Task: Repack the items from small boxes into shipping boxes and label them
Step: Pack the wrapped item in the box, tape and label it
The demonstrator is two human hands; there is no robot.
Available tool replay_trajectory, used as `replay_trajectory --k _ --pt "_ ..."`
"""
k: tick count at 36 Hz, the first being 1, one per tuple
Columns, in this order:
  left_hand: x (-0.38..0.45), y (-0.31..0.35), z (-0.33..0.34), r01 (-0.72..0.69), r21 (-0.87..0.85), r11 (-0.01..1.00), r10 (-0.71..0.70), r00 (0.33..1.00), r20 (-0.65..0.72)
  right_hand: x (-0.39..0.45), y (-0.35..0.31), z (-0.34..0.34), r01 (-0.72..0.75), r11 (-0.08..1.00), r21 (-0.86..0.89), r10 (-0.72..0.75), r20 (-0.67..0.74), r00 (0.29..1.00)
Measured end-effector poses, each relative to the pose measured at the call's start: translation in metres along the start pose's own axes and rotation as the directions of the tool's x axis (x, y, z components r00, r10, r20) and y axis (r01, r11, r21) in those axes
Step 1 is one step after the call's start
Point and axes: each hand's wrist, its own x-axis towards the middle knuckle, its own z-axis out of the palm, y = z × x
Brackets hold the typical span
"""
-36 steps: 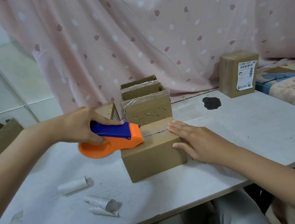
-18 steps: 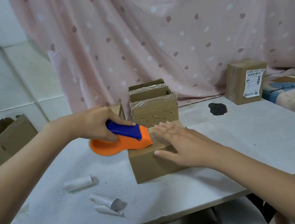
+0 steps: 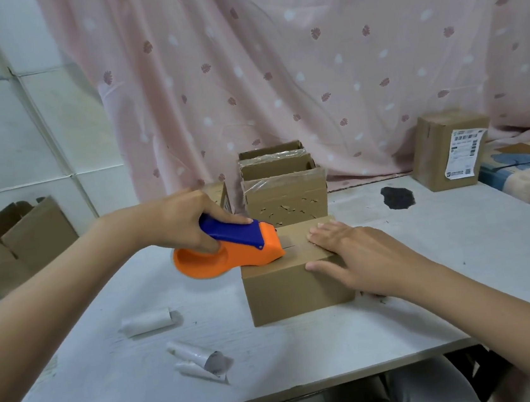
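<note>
We see the closed brown cardboard shipping box (image 3: pixel 294 283) sitting on the white wooden table (image 3: pixel 444 246), roughly mid-table, its near face well back from the table's front edge. Our left hand (image 3: pixel 180 223) is wrapped around the blue handle of the orange-and-blue plastic tape dispenser (image 3: pixel 229 251); the dispenser's nose sits on the box's top at its left edge, right on the centre seam. Our right hand (image 3: pixel 352 253) lies flat on the box top, fingers straight, thumb hanging over the front top edge, holding nothing.

Just behind the box: a cluster of open brown cardboard boxes with clear tape on the rims (image 3: pixel 284 195), the nearest one almost touching the shipping box's back edge. Tight there.

Room to the left of the box: bare table under the dispenser. Nearer the front edge, a rolled white paper scrap (image 3: pixel 147 323) and two more curled white paper backings (image 3: pixel 203 363), apart from the box.

Right side: open tabletop out to the right edge, with a dark stain (image 3: pixel 397 197) behind. A taped brown cardboard box with a white shipping label (image 3: pixel 449 150) stands at the far right rear corner, well apart. An open empty brown carton (image 3: pixel 17 242) sits off the table's left edge. Pink patterned curtain (image 3: pixel 275 67) hangs along the back.
</note>
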Motion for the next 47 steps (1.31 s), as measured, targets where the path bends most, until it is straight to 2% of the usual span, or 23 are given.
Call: replay_trajectory --k 2,7,10,22,28,35,39,42,47 --pt "0.002 0.001 -0.001 -0.01 0.015 1.0 0.01 1.0 -0.008 0.003 -0.006 -0.001 0.021 0.999 -0.026 -0.022 -0.024 0.999" --pt "0.004 0.005 -0.003 -0.021 0.048 0.999 0.022 1.0 -0.012 0.014 -0.024 0.006 0.083 0.995 0.046 -0.083 0.004 0.997" --pt "0.003 0.003 -0.003 -0.026 0.055 0.998 0.026 1.0 -0.002 0.016 -0.025 0.016 0.096 0.995 -0.007 -0.096 -0.012 0.995" --pt "-0.005 -0.01 -0.004 -0.037 0.048 0.998 0.037 0.999 0.005 0.018 -0.02 0.028 0.077 0.995 -0.067 -0.08 -0.046 0.996" --pt "-0.041 -0.039 -0.01 0.031 0.043 0.999 -0.029 0.998 -0.049 0.017 -0.023 0.027 0.068 0.996 -0.051 -0.07 -0.037 0.997" --pt "-0.045 -0.039 0.002 0.04 0.039 0.998 -0.038 0.998 -0.045 0.016 -0.027 0.02 0.057 0.995 -0.077 -0.057 0.003 0.998" --pt "-0.046 -0.036 0.006 0.048 0.023 0.999 -0.047 0.998 -0.039 0.017 -0.026 0.017 0.041 0.998 -0.037 -0.041 0.019 0.999" --pt "-0.043 -0.031 0.011 0.04 -0.007 0.999 -0.04 0.998 -0.041 0.02 -0.023 0.01 0.016 1.0 0.025 -0.015 -0.042 0.999" --pt "-0.038 -0.028 0.012 0.039 0.029 0.999 -0.038 0.998 -0.044 0.028 -0.03 0.008 0.187 0.979 0.083 -0.184 -0.042 0.982"
